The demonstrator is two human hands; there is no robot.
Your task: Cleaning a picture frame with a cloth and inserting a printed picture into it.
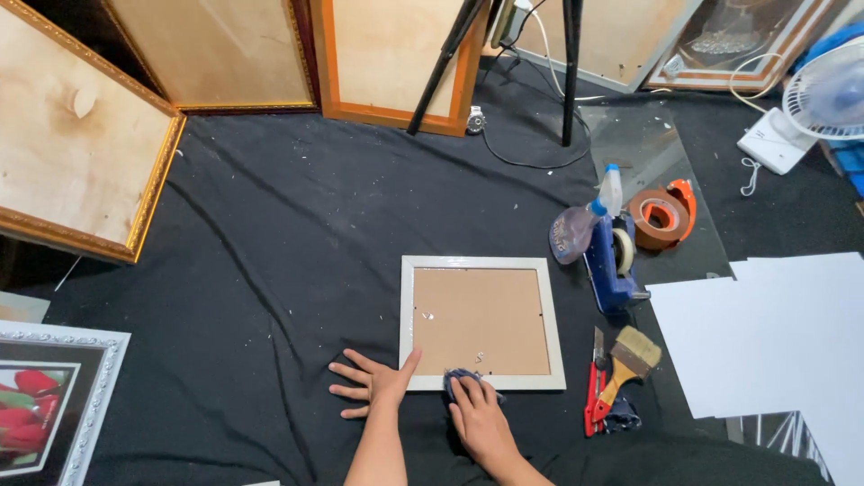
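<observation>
A small white picture frame (405,315) with a brown backing board lies face down on black cloth. My left hand (373,382) rests flat on the cloth at the frame's near left corner, fingers spread, thumb touching the frame's edge. My right hand (477,416) presses a dark blue cloth (457,375) onto the frame's near edge; the cloth is mostly hidden under the fingers.
Right of the frame lie a blue tape dispenser (612,270), a spray bottle (580,225), an orange tape roll (661,216), a paintbrush (630,358) and red snips (594,396). White boards (765,333) sit far right, larger frames (81,153) at the left and back, tripod legs (570,72) behind.
</observation>
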